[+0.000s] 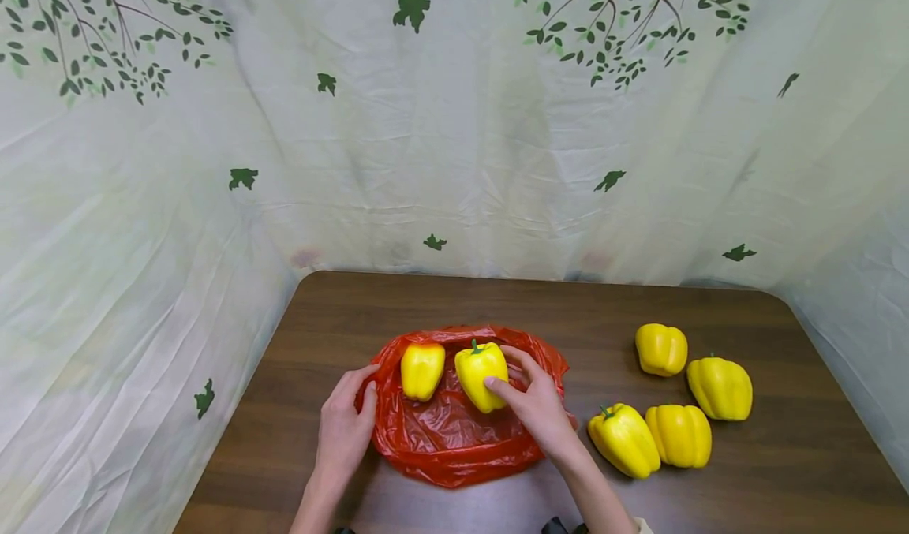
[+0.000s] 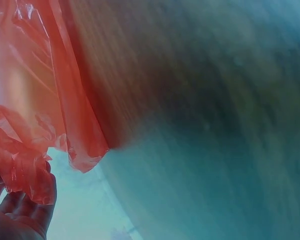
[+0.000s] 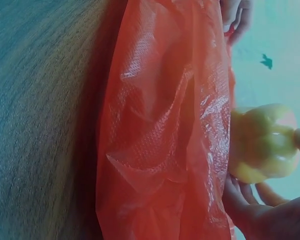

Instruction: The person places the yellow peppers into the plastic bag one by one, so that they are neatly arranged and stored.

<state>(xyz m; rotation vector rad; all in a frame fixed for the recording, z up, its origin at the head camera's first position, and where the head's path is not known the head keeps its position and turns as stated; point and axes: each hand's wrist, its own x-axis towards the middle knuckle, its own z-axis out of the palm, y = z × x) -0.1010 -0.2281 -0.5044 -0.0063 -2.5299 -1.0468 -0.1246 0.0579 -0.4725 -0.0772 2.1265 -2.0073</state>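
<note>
A red plastic bag [image 1: 458, 464] lies spread on the table with its mouth facing up. One yellow bell pepper [image 1: 422, 371] sits inside it on the left. My left hand [image 1: 347, 417] holds the bag's left rim between thumb and fingers; in the left wrist view, red plastic partly covers those fingers [image 2: 45, 200]. Over the right half of the bag's mouth, my right hand [image 1: 540, 408] grips a second yellow bell pepper [image 1: 479, 372], its green stem upward. The right wrist view shows this pepper [image 3: 265, 142] above the bag's edge, the thumb on one side and fingers on the other.
Several more yellow bell peppers lie right of the bag, among them one at the back [image 1: 661, 349] and one near the right forearm [image 1: 625, 441]. The brown wooden table [image 1: 284, 439] meets a pale leaf-printed curtain [image 1: 483, 163] behind and at both sides.
</note>
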